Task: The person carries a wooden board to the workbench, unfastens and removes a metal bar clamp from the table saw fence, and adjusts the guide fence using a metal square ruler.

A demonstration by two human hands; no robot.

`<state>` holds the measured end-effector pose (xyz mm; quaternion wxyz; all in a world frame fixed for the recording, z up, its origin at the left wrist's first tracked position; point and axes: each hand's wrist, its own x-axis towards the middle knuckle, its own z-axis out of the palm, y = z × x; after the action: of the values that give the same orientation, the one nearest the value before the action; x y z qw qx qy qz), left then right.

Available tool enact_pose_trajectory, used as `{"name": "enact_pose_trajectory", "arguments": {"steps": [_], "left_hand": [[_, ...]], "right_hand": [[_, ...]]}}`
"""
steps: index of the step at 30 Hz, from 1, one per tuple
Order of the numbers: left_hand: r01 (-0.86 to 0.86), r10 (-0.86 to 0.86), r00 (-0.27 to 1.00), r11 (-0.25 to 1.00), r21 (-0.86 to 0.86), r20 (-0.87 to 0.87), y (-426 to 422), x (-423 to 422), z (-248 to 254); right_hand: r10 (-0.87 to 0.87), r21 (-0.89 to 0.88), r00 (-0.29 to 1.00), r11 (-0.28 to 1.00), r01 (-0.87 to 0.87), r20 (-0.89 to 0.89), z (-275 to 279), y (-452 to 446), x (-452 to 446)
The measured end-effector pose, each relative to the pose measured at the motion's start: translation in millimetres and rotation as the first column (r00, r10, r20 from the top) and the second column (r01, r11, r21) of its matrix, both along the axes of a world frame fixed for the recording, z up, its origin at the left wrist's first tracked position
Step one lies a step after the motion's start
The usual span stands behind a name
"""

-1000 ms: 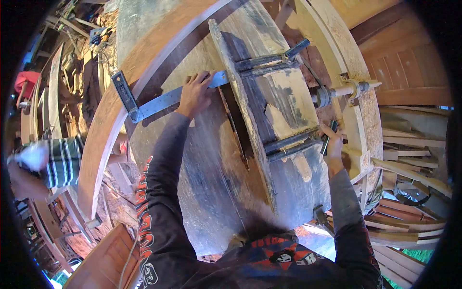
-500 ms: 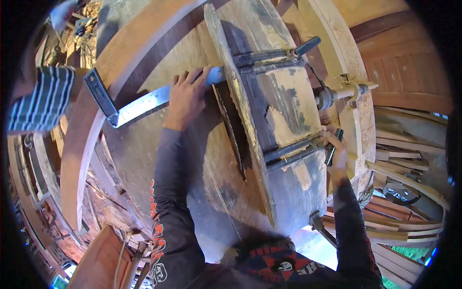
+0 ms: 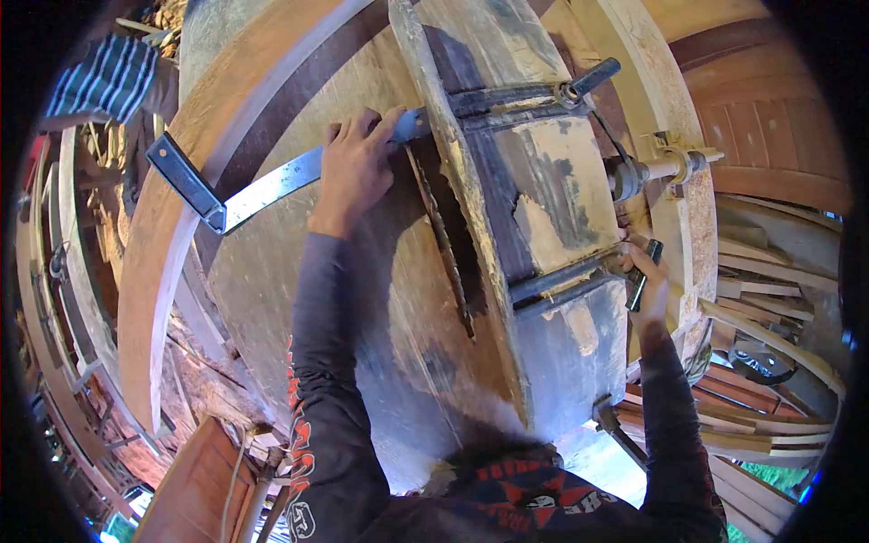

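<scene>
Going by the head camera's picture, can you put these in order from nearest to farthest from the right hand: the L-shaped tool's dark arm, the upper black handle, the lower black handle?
From the right hand:
1. Lower black handle: in its fingers.
2. Upper black handle: farther up the picture.
3. L-shaped tool's dark arm: far across, toward the picture's left.

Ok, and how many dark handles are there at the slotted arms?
2: the far handle, at the outer end of the far slotted arm; the near handle, in the right hand.
</scene>
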<state>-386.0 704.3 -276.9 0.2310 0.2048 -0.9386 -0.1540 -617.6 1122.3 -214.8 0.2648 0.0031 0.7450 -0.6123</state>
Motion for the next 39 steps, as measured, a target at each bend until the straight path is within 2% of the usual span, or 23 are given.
{"name": "enact_pose_trajectory", "arguments": {"steps": [2, 4, 7, 9, 11, 12, 13, 15, 17, 19, 23, 26, 28, 29, 30, 32, 34, 35, 37, 39], "left_hand": [[0.011, -0.011, 1.000, 1.000, 0.027, -0.011, -1.8, -0.1, -0.5], [0.011, -0.011, 1.000, 0.999, 0.039, 0.006, -3.2, 0.0, -0.2], [0.005, -0.006, 1.000, 0.998, 0.063, 0.012, -3.9, -0.9, 0.2], [0.004, -0.005, 1.000, 0.997, 0.076, 0.014, -3.8, -1.3, 0.1], [0.001, -0.004, 1.000, 0.996, 0.085, 0.030, -3.5, -1.6, 0.3], [0.001, -0.004, 0.999, 0.996, 0.091, 0.037, -3.7, -0.9, 1.1], [-0.004, 0.000, 0.999, 0.998, 0.065, 0.054, -3.3, -0.8, 2.1], [0.006, -0.010, 0.997, 0.999, 0.053, 0.076, -0.6, -1.4, 0.3], [0.000, -0.003, 0.998, 0.999, 0.036, 0.069, -2.7, -2.0, -1.5], [0.002, -0.005, 0.997, 0.999, 0.036, 0.075, -2.5, -2.1, -1.4], [-0.015, 0.016, 0.999, 1.000, -0.015, 0.042, -1.0, -3.9, -5.7], [-0.026, 0.026, 1.000, 0.997, -0.072, 0.006, -0.7, -5.6, -7.7], [-0.024, 0.025, 1.000, 0.997, -0.066, 0.012, -0.6, -6.3, -8.7], [-0.034, 0.034, 0.999, 0.997, -0.063, 0.014, -1.0, -6.7, -8.1], [-0.033, 0.034, 0.999, 0.997, -0.064, 0.012, -1.1, -6.3, -8.7], [-0.024, 0.022, 0.999, 0.997, -0.071, -0.022, -3.5, -6.0, -11.1], [-0.026, 0.025, 1.000, 0.999, -0.045, -0.015, -2.8, -5.6, -8.8], [-0.024, 0.024, 1.000, 1.000, -0.016, -0.009, -2.3, -5.4, -7.8], [-0.019, 0.019, 1.000, 0.999, -0.033, 0.003, -3.0, -3.7, -7.4], [-0.010, 0.011, 1.000, 0.999, -0.052, 0.023, -6.0, -2.5, -7.1]], "right_hand": [[-0.021, 0.016, 1.000, 1.000, 0.021, 0.001, -1.6, -1.9, -0.3], [0.040, -0.001, 0.999, 0.999, -0.040, -0.004, -2.5, 2.3, -2.6], [-0.003, 0.012, 1.000, 1.000, 0.003, 0.003, -10.4, 10.5, -7.0], [0.061, 0.063, 0.998, 0.996, -0.059, -0.019, -7.0, 16.2, -7.0], [0.268, 0.297, 0.944, 0.933, -0.205, -0.192, 4.4, 11.8, -4.6], [0.236, 0.427, 0.953, 0.894, -0.136, -0.190, 24.9, -11.7, 2.7], [0.235, 0.433, 0.955, 0.891, -0.137, -0.182, 27.6, -24.2, 7.3], [0.471, 0.656, 0.747, 0.752, -0.063, -0.469, 28.1, -33.5, 13.4], [0.681, 0.769, 0.527, 0.634, -0.078, -0.509, 13.7, -11.9, -1.6], [0.455, 0.627, 0.779, 0.772, -0.103, -0.432, 19.8, -22.4, 2.5], [0.406, 0.568, 0.807, 0.816, -0.108, -0.429, 20.1, -22.7, 3.6], [0.420, 0.568, 0.765, 0.818, -0.087, -0.488, 14.9, -16.2, 1.3], [0.494, 0.677, 0.640, 0.734, 0.056, -0.589, 17.8, -19.8, 5.5], [0.492, 0.676, 0.639, 0.734, 0.060, -0.591, 19.3, -23.3, 13.2], [0.588, 0.690, 0.466, 0.721, 0.070, -0.661, 22.2, -29.1, 27.5], [0.689, 0.700, 0.229, 0.713, -0.043, -0.687, 31.8, -51.8, 64.2], [0.723, 0.622, 0.284, 0.688, -0.374, -0.630, 51.8, -104.9, 103.1], [0.715, 0.586, 0.260, 0.687, -0.429, -0.649, 52.1, -132.2, 116.0], [0.672, 0.559, 0.260, 0.729, -0.395, -0.693, 39.5, -180.4, 134.9], [0.695, 0.596, 0.258, 0.712, -0.371, -0.671, 26.4, -212.3, 142.4]]}}
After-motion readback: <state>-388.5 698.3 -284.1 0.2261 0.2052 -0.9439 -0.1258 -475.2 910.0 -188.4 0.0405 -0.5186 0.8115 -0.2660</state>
